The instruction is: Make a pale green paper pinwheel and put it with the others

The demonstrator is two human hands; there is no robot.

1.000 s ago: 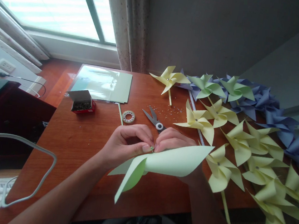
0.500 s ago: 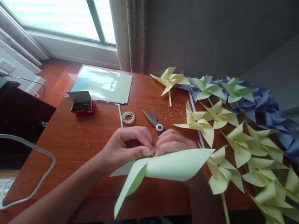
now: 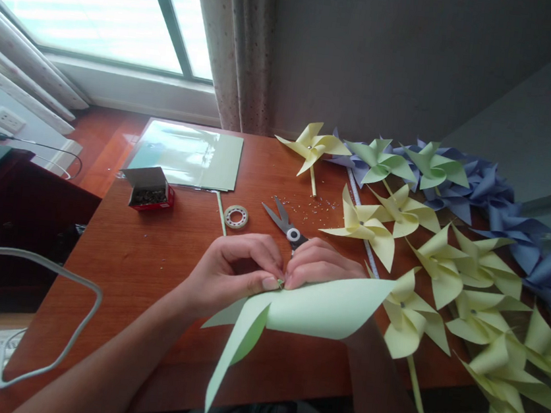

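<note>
A pale green paper pinwheel (image 3: 316,307) is held over the front of the table, its blades pointing left, right and toward me. My left hand (image 3: 236,268) is closed, thumb and index finger pinching at the pinwheel's middle. A small green bit (image 3: 280,284), too small to make out fully, shows between the fingertips. My right hand (image 3: 321,265) is also closed, its curled fingers against the pinwheel's far side and partly hidden by a blade. Scissors (image 3: 286,224) lie partly open just beyond my hands, beside a tape roll (image 3: 236,217).
Many yellow pinwheels (image 3: 475,312), two green ones (image 3: 379,160) and a blue-purple pile (image 3: 487,184) cover the table's right side. At left stand an open red box (image 3: 151,199) of small dark pieces and a sleeve of paper sheets (image 3: 192,154). A white cable (image 3: 90,298) loops at left.
The pinwheel has tilted slightly; its front blade hangs a little lower. Both hands keep their grip in nearly the same place.
</note>
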